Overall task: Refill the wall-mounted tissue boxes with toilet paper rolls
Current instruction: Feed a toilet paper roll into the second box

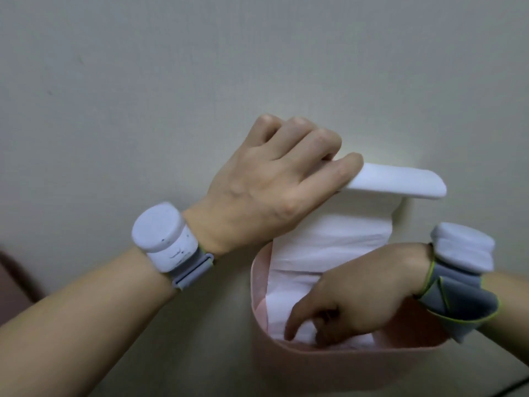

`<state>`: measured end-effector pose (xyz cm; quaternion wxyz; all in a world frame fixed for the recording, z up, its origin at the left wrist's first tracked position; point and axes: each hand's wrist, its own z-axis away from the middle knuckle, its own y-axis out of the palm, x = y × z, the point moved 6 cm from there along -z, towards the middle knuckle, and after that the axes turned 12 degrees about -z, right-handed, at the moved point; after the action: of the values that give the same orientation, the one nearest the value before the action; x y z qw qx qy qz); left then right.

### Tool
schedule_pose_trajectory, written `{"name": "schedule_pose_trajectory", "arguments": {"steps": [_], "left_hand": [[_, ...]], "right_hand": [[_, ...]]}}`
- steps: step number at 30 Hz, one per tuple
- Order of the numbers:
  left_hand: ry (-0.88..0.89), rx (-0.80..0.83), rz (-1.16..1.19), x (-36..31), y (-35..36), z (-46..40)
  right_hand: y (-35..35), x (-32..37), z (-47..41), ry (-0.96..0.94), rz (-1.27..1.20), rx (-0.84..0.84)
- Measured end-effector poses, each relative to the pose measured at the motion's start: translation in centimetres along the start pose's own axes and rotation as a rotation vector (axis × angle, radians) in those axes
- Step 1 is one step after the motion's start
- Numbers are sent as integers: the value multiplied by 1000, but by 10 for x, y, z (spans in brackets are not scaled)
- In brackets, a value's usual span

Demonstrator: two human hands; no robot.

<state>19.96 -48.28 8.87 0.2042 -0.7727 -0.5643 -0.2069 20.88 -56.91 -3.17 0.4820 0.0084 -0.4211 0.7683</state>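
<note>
Her left hand point(274, 179) curled round the raised white lid point(400, 181) against the wall point(143, 81). The right hand point(352, 299) reached down inside the pink tissue box point(329, 365), fingers pinching the toilet paper point(323, 253) near its front rim.

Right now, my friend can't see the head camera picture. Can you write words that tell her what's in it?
A person's left hand holds up the white lid of a pink wall-mounted tissue box while the right hand reaches inside, pinching white toilet paper. Both wrists wear strapped white sensor bands.
</note>
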Motion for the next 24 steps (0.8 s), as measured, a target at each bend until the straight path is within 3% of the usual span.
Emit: {"name": "schedule_pose_trajectory", "arguments": {"steps": [24], "left_hand": [[-19, -30, 46, -7, 3, 6]], "right_hand": [[-3, -7, 14, 92, -11, 41]]}}
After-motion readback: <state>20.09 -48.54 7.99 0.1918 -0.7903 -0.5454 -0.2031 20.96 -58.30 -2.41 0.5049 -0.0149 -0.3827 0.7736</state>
